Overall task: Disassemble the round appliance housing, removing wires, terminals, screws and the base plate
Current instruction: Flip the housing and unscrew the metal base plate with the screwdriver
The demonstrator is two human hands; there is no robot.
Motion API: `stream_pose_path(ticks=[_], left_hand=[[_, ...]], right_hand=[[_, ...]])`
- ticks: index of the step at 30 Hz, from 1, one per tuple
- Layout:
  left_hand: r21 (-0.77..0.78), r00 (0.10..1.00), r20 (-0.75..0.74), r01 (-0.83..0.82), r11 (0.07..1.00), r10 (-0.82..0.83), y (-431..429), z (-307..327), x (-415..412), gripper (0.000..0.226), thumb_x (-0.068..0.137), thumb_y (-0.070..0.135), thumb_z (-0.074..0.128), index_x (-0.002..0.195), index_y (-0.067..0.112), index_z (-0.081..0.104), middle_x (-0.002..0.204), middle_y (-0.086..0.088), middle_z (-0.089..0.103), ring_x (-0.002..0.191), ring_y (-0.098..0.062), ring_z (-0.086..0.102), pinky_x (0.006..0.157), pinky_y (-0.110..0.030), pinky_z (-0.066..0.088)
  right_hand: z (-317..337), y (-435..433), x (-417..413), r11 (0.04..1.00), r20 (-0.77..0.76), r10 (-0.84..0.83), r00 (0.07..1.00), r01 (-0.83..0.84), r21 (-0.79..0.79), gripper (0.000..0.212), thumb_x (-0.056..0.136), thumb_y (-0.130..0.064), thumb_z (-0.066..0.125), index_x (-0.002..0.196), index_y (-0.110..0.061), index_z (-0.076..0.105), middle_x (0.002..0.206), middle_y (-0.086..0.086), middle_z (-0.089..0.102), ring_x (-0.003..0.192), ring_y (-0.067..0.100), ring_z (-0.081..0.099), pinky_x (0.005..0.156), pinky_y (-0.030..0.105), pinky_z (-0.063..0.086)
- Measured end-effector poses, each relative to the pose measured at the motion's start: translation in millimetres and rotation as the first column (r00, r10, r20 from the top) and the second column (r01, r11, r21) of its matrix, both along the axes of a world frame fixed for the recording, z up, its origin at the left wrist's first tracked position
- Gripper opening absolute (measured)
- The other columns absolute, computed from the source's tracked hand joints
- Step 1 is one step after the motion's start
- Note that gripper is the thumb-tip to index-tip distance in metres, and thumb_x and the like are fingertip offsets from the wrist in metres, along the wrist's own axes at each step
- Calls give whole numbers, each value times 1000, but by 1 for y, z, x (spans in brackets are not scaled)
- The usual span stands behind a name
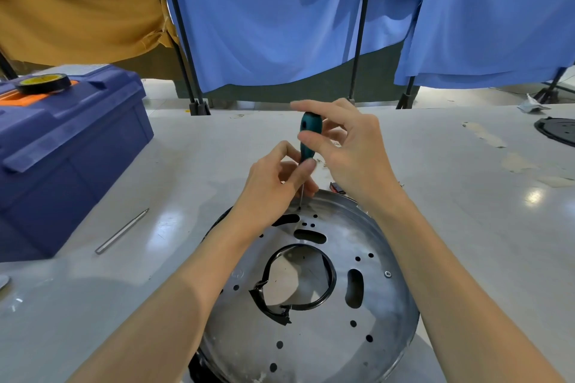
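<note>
Pale glossy tabletop (435, 165) bore the round silver sheet-metal housing (311, 336) right of the blue plastic toolbox (68, 146), stiff, light, probably sharp-edged (best gripped at its rim), while left hand (273, 183) and right hand (351, 146) both pinched the teal-handled screwdriver (308, 134) upright.

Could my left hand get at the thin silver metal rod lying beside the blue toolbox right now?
Probably yes: bare white table lies between the left hand and the thin silver metal rod, but its fingers pinch the green-handled screwdriver and must let go first.
</note>
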State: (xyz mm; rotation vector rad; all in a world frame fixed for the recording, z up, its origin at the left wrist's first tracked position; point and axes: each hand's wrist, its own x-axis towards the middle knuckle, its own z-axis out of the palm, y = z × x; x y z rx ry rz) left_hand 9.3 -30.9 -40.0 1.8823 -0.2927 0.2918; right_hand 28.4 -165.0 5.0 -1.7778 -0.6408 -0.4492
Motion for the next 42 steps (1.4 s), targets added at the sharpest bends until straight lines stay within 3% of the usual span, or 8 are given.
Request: stream_pose_path(ticks=[3, 8, 15, 21, 27, 31, 37, 42], left_hand=[[-2, 1000, -6, 31, 1000, -31, 0, 0, 0, 23, 101, 26, 42, 105, 8, 55, 77, -11, 72, 74, -27, 70, 74, -42, 58], [0, 1000, -15, -7, 1000, 7, -1, 1, 1, 19, 99, 25, 48, 107, 9, 55, 72, -7, 72, 71, -26, 70, 76, -50, 56], [34, 1000, -2, 20, 999, -19, -1, 2, -1, 20, 101, 26, 42, 106, 11, 55, 73, -10, 72, 72, -25, 70, 78, -48, 57], [24, 1000, -5, -9, 1000, 10, 0, 2, -1, 18, 98, 28, 50, 102, 12, 56, 72, -7, 72, 71, -25, 70, 77, -51, 55], [-4, 1000, -3, -23, 1000, 23, 2, 2, 0, 27, 91, 27, 63, 83, 12, 42, 68, -11, 71, 66, -32, 67, 70, -56, 54], [32, 1000, 22, 7, 999, -8, 1, 1, -1, 19, 101, 30, 43, 102, 13, 53, 71, -10, 71, 68, -29, 69, 73, -53, 55], [16, 1000, 1, -27, 999, 27, 0, 3, -1, 21, 99, 29, 48, 102, 10, 57, 71, -7, 72, 69, -23, 70, 76, -47, 57], [50, 1000, 14, -16, 999, 15, 0, 2, -2, 22, 98, 30, 47, 104, 10, 55, 71, -8, 72, 69, -27, 69, 75, -50, 56]], right_hand=[[0, -2, 0, 998, -39, 56, 998, -56, 13, 44, 89, 10, 54, 120, -19, 65, 102, 5, 66, 90, 6, 63, 80, 17, 54], [-1, 3, -3, 999, -28, 31, 999, -32, -13, 31, 82, -16, 73, 109, -31, 66, 105, -1, 59, 94, 4, 58, 88, 23, 51], [1, -2, 0, 998, -38, 64, 997, -64, -14, 46, 89, 9, 56, 124, -19, 63, 103, 2, 66, 92, 9, 66, 85, 19, 54], [-2, 2, 0, 1000, -11, 20, 1000, -20, -7, 30, 83, -19, 73, 110, -30, 67, 105, -1, 56, 91, 3, 57, 85, 19, 50], [-1, 2, -1, 997, -15, 69, 998, -69, -32, 43, 88, 2, 60, 121, -26, 64, 101, -2, 64, 86, 4, 58, 82, 17, 52], [0, 2, 0, 993, -43, 121, 992, -122, -6, 40, 90, 10, 51, 109, -23, 65, 104, -3, 63, 97, 1, 59, 80, 15, 52], [-2, 2, 0, 997, 0, 42, 999, -42, -59, 28, 87, -23, 69, 113, -31, 64, 106, 1, 57, 91, 7, 55, 82, 22, 51], [1, 0, -2, 997, 1, 65, 998, -65, -44, 41, 90, 3, 57, 122, -22, 63, 100, 0, 67, 84, 2, 60, 81, 19, 53]])
